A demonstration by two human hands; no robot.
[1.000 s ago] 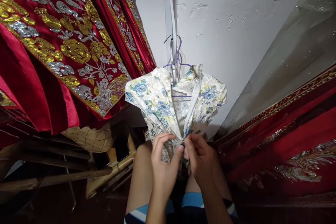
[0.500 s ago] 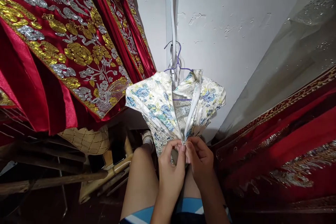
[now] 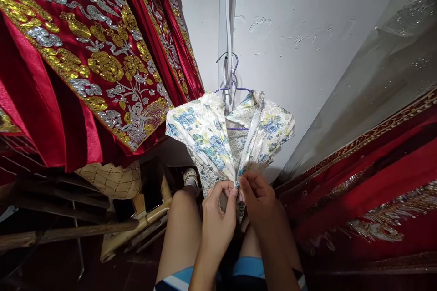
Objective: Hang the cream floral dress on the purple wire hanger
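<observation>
A white dress with blue and yellow flowers and short sleeves hangs on a purple wire hanger against the wall. Its front is parted from the collar down to a point between my hands, showing a grey patterned inside. My left hand pinches the fabric at the bottom of this opening, thumb against fingertips. Just to its right, my right hand is closed on the other edge of the opening. My fingers hide whatever small fastening may lie between them.
Red garments with gold and silver embroidery hang at the left. Another red beaded garment hangs at the right beside a sheer, sparkly cover. A wooden chair frame stands lower left. My legs extend below the dress.
My right hand has shifted slightly up, and its fingertips have come a little apart from the left hand's. My left hand has moved slightly left. The view has shifted a little.
</observation>
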